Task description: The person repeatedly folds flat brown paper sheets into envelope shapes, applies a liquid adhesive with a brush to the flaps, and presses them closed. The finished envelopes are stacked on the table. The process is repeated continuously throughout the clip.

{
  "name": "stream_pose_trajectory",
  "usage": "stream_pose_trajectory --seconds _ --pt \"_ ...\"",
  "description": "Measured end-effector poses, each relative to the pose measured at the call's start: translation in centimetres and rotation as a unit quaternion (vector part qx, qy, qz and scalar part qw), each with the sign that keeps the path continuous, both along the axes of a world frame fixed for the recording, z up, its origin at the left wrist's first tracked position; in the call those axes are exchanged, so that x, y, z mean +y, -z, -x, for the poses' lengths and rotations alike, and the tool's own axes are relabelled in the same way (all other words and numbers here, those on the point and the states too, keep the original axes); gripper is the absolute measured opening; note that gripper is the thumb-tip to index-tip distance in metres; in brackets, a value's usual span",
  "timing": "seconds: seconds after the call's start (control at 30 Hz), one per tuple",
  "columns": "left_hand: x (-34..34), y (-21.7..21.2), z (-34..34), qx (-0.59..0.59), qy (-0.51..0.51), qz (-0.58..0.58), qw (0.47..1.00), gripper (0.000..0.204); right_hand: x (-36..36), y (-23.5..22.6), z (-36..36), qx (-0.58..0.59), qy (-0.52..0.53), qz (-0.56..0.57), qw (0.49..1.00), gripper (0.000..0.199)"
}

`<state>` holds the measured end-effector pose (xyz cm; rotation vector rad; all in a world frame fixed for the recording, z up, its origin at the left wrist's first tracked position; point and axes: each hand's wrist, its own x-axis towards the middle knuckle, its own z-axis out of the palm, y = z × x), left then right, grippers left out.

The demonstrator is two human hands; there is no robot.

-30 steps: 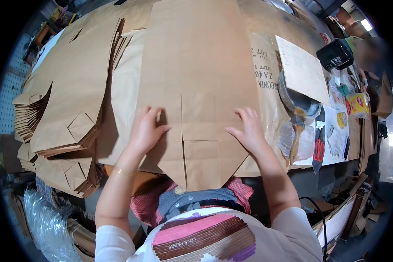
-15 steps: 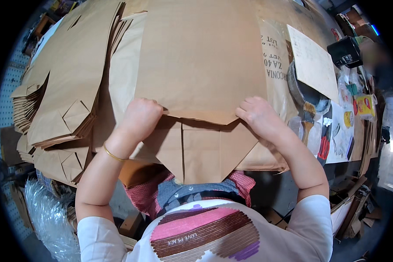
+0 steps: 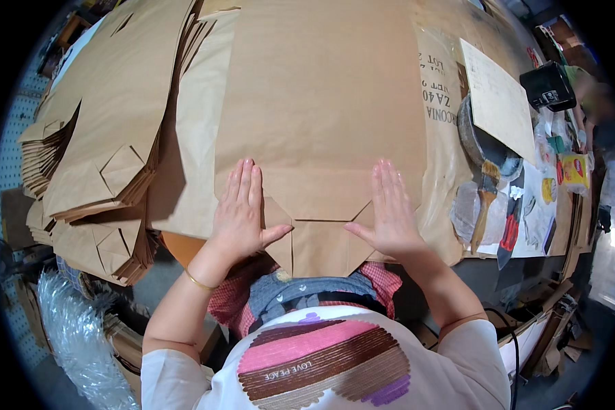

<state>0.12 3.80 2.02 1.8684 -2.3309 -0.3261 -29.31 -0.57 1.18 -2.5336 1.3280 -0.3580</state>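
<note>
A large brown kraft paper bag [image 3: 321,102] lies flat before me, its folded end [image 3: 319,246] nearest my body. My left hand [image 3: 241,212] rests flat on the left side of that fold, fingers together and pointing away, thumb stretched inward. On the right side my right hand [image 3: 388,212] lies flat in the same way, its thumb turned toward the left one. Between the thumbs runs a straight crease, with slanted folded corners beside it. Neither hand grips anything. The palms hide parts of the folded corners.
Stacks of folded kraft bags [image 3: 109,137] stand at the left. A printed paper sack [image 3: 437,157] lies under the bag. At right are a white board [image 3: 499,99] over a grey basin [image 3: 475,140], a brush [image 3: 485,205], a red-handled knife [image 3: 508,232] and a black box [image 3: 548,87].
Both hands have gone from closed on the bag's raised edge to lying flat on it. The raised flap is now pressed down, and the hands have moved nearer my body.
</note>
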Motion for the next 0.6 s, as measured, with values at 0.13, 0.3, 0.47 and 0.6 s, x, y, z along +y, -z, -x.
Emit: stream_pose_trajectory --seconds 0.13,0.3,0.47,0.6 --pt "-0.1 -0.6 -0.9 0.038 0.032 -0.002 0.999 0.103 -1.6 0.0 0.8 -0.11 -0.02 -0.071 0.991 0.077" --pt "-1.3 -1.4 -2.2 0.164 0.019 -0.009 0.986 0.074 -4.6 0.1 0.9 -0.154 -0.01 -0.009 0.988 0.052" --pt "-3.3 -2.5 -0.3 0.262 -0.094 -0.005 0.96 0.072 -4.8 0.7 0.8 -0.382 0.134 -0.274 0.872 0.033" --pt "-6.0 -2.6 3.2 0.193 -0.091 0.132 0.968 0.063 -7.1 1.1 0.2 -0.438 0.136 -0.268 0.848 0.027"
